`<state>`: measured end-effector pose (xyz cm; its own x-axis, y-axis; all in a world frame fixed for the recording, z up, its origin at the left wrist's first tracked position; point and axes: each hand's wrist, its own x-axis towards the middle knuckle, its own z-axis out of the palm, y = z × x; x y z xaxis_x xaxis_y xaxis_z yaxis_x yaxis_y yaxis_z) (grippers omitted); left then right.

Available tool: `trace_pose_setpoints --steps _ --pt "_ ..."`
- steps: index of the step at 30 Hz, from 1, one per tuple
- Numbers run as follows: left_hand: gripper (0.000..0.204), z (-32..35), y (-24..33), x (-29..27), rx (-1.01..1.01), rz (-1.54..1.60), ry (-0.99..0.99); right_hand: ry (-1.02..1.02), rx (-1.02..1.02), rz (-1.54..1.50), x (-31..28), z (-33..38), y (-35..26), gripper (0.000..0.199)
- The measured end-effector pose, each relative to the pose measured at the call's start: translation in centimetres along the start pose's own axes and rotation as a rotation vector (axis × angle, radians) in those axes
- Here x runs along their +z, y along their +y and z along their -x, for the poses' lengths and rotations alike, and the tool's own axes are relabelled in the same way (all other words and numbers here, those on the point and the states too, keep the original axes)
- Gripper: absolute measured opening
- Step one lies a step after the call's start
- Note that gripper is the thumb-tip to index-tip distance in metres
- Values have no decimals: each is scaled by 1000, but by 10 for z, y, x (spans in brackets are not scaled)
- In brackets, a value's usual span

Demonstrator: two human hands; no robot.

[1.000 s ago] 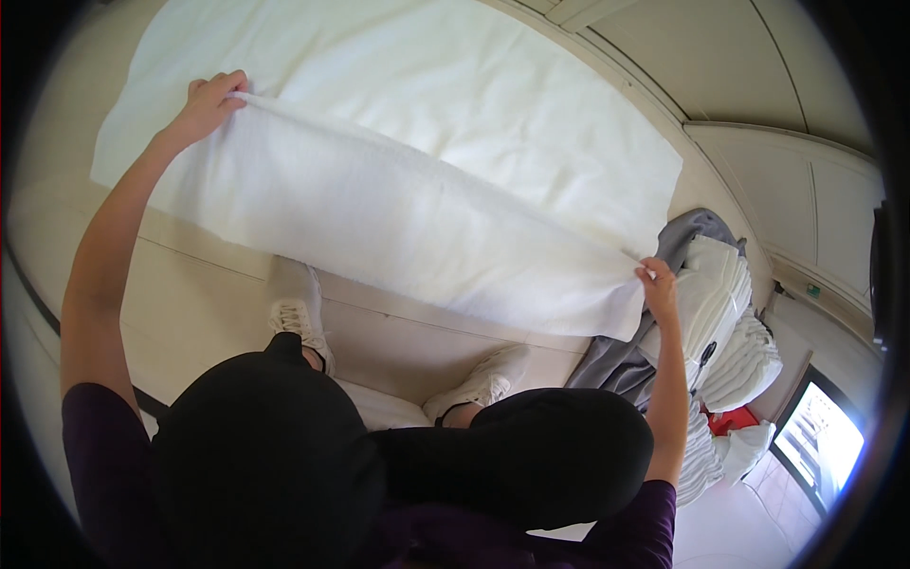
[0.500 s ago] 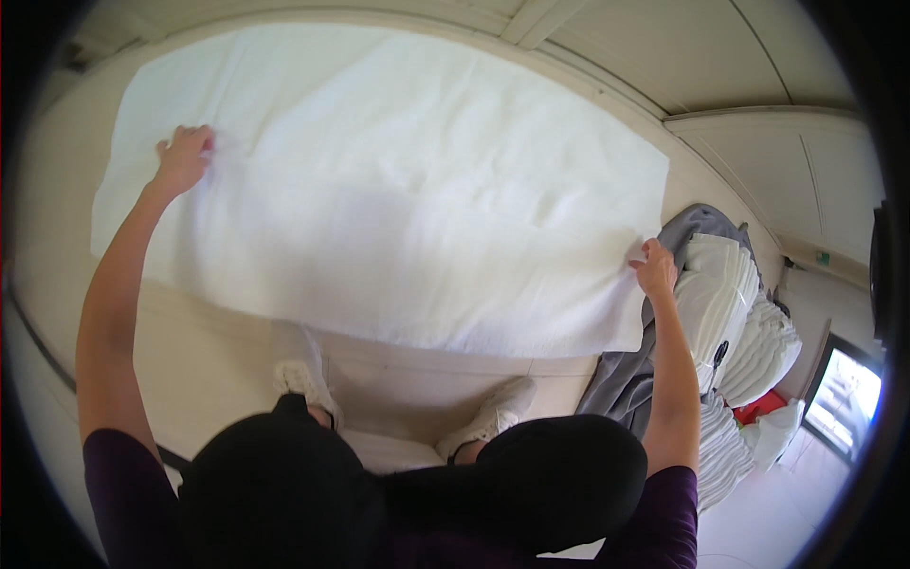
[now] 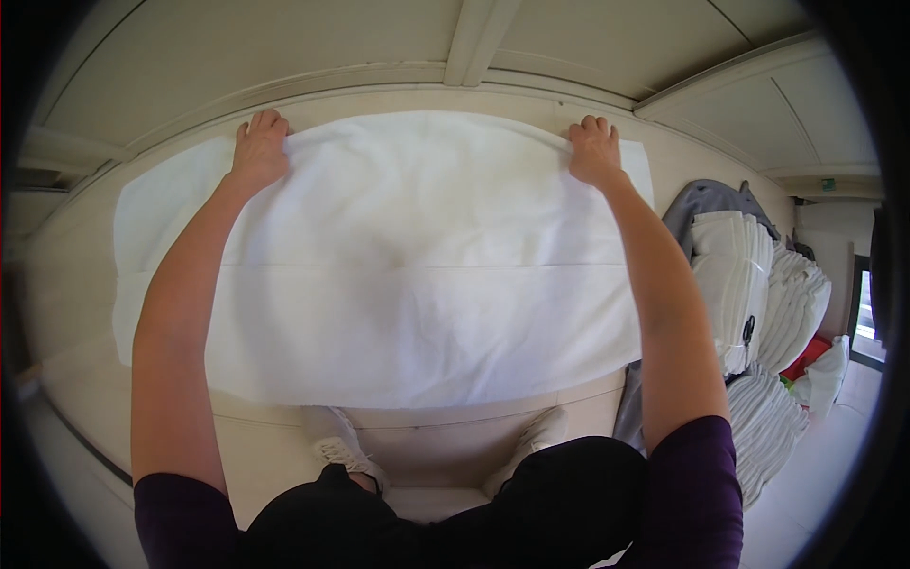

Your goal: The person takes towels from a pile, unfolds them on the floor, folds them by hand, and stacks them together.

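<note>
Spreading across a pale surface, a white cloth is seen laid flat, its long axis running left to right in front of the person. The left hand is pressed on the far edge of the cloth toward its left end, fingers flat and held close together, clamped on nothing. The right hand is pressed on the same far edge toward the right end, its fingers likewise flat and together. Both hands are set about equally far along the edge, so neither is nearer; the bulk of the cloth lies from the fingers back toward the person's body. A crease is seen running lengthwise across the middle. Below the near edge, two light shoes are partly hidden by it. Stacks of folded white linen stand at the right, partly cut off by the dark rim.
</note>
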<state>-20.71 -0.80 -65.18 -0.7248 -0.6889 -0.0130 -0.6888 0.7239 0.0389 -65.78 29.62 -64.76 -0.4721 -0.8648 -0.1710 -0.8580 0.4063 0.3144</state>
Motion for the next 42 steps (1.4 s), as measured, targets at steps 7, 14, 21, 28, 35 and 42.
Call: trace_pose_setpoints --steps 7,14,21,28,35,42 --pt "36 60 -81 -29 200 -144 -52 92 -105 109 -1 66 76 39" --pt "15 228 -122 -99 51 -136 89 373 -139 -42 -26 273 119 23" --pt "23 376 -70 -86 317 35 -43 226 -156 -191 17 407 75 35" --pt "26 405 -72 -94 337 31 -148 232 -91 -130 31 430 84 33" --pt "22 419 -69 -46 266 -27 -266 34 -151 -100 59 422 75 22" --pt "29 371 -46 -62 313 -477 -896 -448 -63 -11 36 395 75 30"
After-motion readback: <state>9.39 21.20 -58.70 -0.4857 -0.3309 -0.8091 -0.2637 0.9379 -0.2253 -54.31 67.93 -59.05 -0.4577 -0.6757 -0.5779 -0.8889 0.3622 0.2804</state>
